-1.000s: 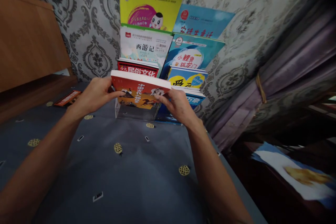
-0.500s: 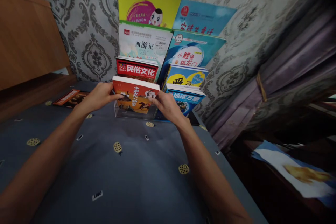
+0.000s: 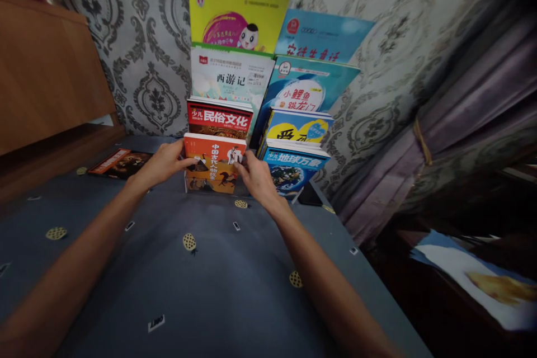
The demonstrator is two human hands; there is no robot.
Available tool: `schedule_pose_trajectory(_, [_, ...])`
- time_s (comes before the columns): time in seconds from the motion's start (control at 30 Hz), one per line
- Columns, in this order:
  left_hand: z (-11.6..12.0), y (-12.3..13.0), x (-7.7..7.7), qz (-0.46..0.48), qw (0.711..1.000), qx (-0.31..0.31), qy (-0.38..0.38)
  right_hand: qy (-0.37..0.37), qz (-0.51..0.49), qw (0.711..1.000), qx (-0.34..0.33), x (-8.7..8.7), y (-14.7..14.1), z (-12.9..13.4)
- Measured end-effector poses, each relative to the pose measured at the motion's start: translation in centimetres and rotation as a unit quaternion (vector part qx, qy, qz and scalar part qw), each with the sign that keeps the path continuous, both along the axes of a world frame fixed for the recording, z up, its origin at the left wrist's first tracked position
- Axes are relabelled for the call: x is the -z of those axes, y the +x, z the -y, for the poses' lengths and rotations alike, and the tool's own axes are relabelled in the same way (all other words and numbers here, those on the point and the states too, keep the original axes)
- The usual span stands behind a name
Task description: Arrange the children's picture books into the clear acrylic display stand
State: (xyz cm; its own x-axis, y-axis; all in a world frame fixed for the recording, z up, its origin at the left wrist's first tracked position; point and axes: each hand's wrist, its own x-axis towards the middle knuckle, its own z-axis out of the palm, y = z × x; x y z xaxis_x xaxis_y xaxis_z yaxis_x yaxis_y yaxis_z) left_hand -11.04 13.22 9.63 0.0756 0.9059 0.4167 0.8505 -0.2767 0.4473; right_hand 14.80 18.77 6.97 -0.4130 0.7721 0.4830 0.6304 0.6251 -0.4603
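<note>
Nearest, the slate-blue cloth [image 3: 235,285], lightly creased, carries printed yellow ovals and small white labels; both forearms are cut off by the bottom edge. With the orange book [image 3: 199,148] as the clock's centre, the left hand [image 3: 164,164] holds its edge from nine o'clock and the right hand [image 3: 258,179] from three, thumbs on the cover, other fingers mostly hidden. A second ago the book sat higher and tilted, its white page edge broad; now it stands lower, in the front of the clear plastic rack [image 3: 186,185], the hands closer together, with more showing of the red book [image 3: 220,118] at twelve and the globe book [image 3: 289,173] at three. A glossy dark book [image 3: 122,163] lies flat at nine, past the left hand. Farther, towards twelve and one, the white book [image 3: 230,78] and yellow-green book [image 3: 235,3] rise in tiers, their lower parts covered. At three a purple-grey curtain [image 3: 386,168] hangs in folds; behind, damask-patterned wallpaper [image 3: 155,95] fades into shadow on the right.
</note>
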Motion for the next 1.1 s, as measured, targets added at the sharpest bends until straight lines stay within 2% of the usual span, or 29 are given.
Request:
schedule_pose_trajectory(0.13, [-0.2,0.1,0.2,0.005,0.999,-0.052,0.005,-0.011,-0.034,0.999,0.017,-0.1,-0.2,0.3])
schedule_pose_trajectory(0.33, [-0.5,0.3,1.0,0.082,0.996,-0.038,-0.004,-0.010,-0.031,0.999,0.040,-0.1,-0.4,0.4])
schedule_pose_trajectory(0.5, [-0.4,0.8,1.1,0.025,0.995,-0.079,0.046,0.027,-0.064,0.997,0.025,0.4,-0.7,0.2])
schedule_pose_trajectory(0.63, [-0.3,1.2,1.1,-0.004,0.989,-0.104,0.105,0.062,-0.094,0.993,0.015,0.0,-1.1,0.4])
schedule_pose_trajectory(0.87, [-0.1,2.4,1.1,-0.026,0.982,-0.096,0.160,0.133,-0.133,0.982,0.021,-0.8,-2.5,0.8])
schedule_pose_trajectory(1.1, [-1.2,2.2,1.5,-0.008,0.978,-0.084,0.189,0.120,-0.138,0.983,0.025,-0.6,-3.3,-0.1])
